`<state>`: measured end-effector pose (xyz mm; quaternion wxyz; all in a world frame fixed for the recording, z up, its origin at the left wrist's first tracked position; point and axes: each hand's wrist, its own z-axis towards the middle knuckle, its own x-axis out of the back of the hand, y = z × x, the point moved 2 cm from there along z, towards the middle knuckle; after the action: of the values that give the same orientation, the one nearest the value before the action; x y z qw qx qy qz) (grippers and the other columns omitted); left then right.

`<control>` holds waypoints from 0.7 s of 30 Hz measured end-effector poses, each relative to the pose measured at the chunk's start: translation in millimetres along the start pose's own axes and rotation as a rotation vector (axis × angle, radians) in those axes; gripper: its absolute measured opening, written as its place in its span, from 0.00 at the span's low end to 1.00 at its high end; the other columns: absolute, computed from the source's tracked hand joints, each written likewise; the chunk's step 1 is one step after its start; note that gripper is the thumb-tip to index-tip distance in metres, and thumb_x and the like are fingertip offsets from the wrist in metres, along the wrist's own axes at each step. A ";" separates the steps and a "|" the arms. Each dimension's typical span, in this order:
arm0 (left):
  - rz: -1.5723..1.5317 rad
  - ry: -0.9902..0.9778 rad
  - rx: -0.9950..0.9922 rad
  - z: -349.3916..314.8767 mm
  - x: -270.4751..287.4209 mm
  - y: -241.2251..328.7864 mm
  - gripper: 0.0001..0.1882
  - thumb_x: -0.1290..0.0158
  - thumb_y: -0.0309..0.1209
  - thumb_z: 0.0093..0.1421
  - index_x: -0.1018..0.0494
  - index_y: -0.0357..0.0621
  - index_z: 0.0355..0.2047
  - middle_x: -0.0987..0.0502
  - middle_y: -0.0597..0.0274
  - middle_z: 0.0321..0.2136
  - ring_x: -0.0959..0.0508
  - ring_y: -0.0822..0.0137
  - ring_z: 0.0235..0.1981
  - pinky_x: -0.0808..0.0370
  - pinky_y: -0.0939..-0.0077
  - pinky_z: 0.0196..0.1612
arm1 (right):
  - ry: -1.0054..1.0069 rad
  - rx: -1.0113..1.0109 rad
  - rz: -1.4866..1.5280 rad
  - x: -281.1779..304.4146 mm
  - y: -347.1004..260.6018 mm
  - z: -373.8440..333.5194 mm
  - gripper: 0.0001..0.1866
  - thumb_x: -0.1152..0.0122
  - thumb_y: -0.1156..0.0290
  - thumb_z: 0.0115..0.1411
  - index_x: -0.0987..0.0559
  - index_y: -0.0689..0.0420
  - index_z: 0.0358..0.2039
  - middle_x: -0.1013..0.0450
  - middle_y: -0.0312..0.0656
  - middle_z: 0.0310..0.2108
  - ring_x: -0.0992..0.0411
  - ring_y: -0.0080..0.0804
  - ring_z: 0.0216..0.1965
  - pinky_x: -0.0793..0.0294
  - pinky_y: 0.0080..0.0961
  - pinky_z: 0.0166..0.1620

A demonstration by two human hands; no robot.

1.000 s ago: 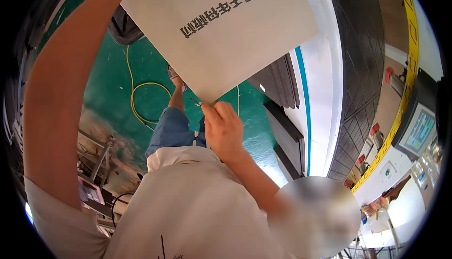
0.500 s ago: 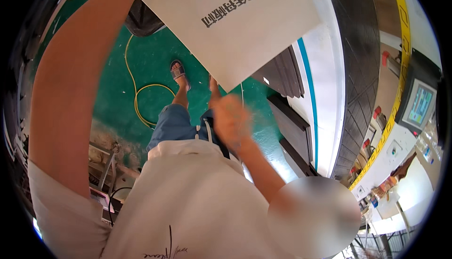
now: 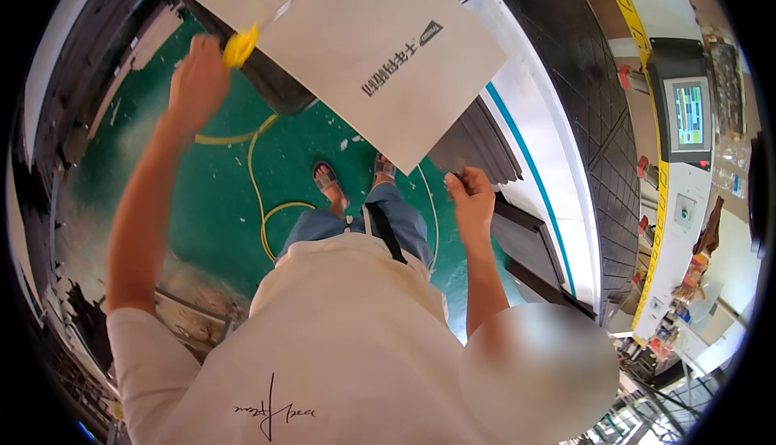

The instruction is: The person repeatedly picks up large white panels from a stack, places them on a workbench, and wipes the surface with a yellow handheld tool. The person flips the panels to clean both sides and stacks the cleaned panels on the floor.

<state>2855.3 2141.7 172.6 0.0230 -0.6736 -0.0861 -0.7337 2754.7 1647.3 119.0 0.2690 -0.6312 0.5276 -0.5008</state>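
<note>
A pale flat carton (image 3: 356,57) with dark printing lies across the top middle, one corner pointing toward me. Beside its left edge, my left hand (image 3: 200,81) is closed around the end of a bright yellow object (image 3: 241,46); it is blurred, so its kind is unclear. My right hand (image 3: 475,196) is off the carton's near corner, thumb and fingers pinched together. Between those fingertips a small dark, partly see-through scrap (image 3: 458,168) seems to stick out.
Dark panels (image 3: 525,239) stand at the right beside a white machine frame (image 3: 558,154) with a blue stripe. A control screen (image 3: 688,113) is mounted farther right. A yellow hose (image 3: 255,170) loops over the green floor (image 3: 218,210) near my feet.
My left arm has swung down and back, bringing the hand and yellow object into view. My right hand has moved right and away from my body. The carton appears farther left in the view.
</note>
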 end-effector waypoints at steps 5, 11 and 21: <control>-0.122 -0.420 -0.012 -47.8 41.3 -11.5 0.15 0.45 0.40 0.65 0.28 0.39 0.42 0.21 0.45 0.28 0.20 0.39 0.38 0.25 0.47 0.39 | 0.046 -0.145 0.327 -14.2 8.5 11.6 0.08 0.38 0.71 0.69 0.23 0.62 0.43 0.21 0.41 0.32 0.22 0.25 0.31 0.23 0.23 0.36; -0.153 -0.629 -0.381 -66.2 72.7 31.1 0.26 0.42 0.57 0.61 0.22 0.45 0.30 0.23 0.52 0.21 0.22 0.47 0.25 0.26 0.55 0.30 | 0.053 -0.161 0.427 -58.5 -13.7 32.1 0.10 0.45 0.71 0.72 0.26 0.64 0.49 0.19 0.48 0.38 0.18 0.34 0.35 0.19 0.28 0.37; -0.064 -0.840 -0.395 47.4 134.2 17.5 0.24 0.47 0.57 0.65 0.21 0.48 0.34 0.21 0.54 0.20 0.19 0.48 0.24 0.25 0.54 0.30 | 0.148 -0.301 0.663 -141.9 -69.4 85.8 0.18 0.47 0.71 0.72 0.28 0.68 0.58 0.20 0.51 0.41 0.18 0.38 0.36 0.18 0.30 0.38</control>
<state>2892.3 2143.0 311.1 -0.1653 -0.9009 0.0328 -0.3999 2869.0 1784.6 99.4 0.2823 -0.4206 0.7891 -0.3475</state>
